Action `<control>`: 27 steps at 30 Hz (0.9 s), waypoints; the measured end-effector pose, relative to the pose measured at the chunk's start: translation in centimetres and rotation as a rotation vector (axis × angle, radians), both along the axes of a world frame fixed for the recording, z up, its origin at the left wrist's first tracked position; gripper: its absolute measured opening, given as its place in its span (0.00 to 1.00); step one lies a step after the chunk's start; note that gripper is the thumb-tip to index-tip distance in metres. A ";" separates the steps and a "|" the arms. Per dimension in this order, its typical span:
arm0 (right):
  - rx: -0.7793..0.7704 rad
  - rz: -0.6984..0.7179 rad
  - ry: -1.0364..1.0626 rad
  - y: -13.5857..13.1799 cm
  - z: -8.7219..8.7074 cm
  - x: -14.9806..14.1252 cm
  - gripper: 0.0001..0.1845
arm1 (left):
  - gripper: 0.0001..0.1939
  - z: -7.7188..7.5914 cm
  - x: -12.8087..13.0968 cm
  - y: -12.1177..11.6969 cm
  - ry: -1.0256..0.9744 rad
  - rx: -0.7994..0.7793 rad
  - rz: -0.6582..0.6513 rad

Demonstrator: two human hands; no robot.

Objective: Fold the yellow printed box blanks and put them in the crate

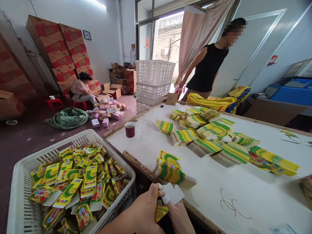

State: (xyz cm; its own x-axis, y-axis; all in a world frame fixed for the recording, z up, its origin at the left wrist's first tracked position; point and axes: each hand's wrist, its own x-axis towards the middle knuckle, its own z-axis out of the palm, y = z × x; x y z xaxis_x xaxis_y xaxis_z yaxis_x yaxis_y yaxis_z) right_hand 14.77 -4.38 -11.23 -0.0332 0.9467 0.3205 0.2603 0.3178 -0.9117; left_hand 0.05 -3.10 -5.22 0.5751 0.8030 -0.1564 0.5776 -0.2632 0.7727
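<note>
At the table's front edge, my left hand (146, 208) and my right hand (179, 213) meet around a small yellow-and-green carton (161, 213) with white flaps sticking up. Fingers of both hands are closed on it, and one finger wears a white wrap. Just beyond them stands a row of flat folded cartons (170, 170) on the white table. To my left, a white plastic basket (20, 188) holds many yellow cartons (90, 177), several with an end flap standing out. The lower part of the carton in my hands is hidden.
More bundles of flat cartons (214, 130) lie across the white table (207, 191), near a dark red mug (130, 130) and loose rubber bands (231, 204). White crates (154, 73) are stacked behind. One person (207, 68) stands beyond the table; another (81, 89) sits by pink boxes (109, 110).
</note>
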 end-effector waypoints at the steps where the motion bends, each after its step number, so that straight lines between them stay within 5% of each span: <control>1: -0.057 -0.018 0.042 -0.1 -0.3 0.0 0.20 | 0.46 -0.2 0.0 0.1 0.006 0.006 0.009; 3: -0.108 -0.006 0.092 -0.6 -0.5 -0.1 0.25 | 0.43 -0.6 -0.1 0.4 0.018 0.044 0.021; 6: 0.008 0.120 -0.069 -1.4 -0.2 -0.2 0.34 | 0.36 -1.3 -0.2 0.9 -0.027 0.125 -0.007; 9: 0.119 0.154 -0.176 -1.2 0.3 0.0 0.33 | 0.34 -1.2 -0.3 1.1 -0.103 0.165 0.015; 13: 0.215 0.005 -0.133 -0.6 1.0 0.6 0.27 | 0.29 0.8 -0.7 0.8 0.024 0.182 0.111; 18: 0.183 0.156 -0.301 -1.2 1.9 0.7 0.33 | 0.19 3.3 -1.4 0.5 0.077 0.118 0.166; 22: 0.126 0.149 -0.335 -1.0 3.4 1.0 0.22 | 0.21 3.7 -1.7 0.9 -0.023 0.120 0.151; 27: 0.067 0.313 -0.290 -0.1 6.3 2.8 0.08 | 0.33 4.3 -1.8 1.8 -0.057 0.015 0.068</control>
State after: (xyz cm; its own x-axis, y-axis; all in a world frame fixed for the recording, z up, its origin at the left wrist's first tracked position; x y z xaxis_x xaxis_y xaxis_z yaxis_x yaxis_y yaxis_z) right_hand 17.60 -4.50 -4.96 -0.4129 0.8543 0.3158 0.3846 0.4779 -0.7898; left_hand -1.78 -1.27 -0.92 0.5270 0.8424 -0.1129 0.5499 -0.2367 0.8010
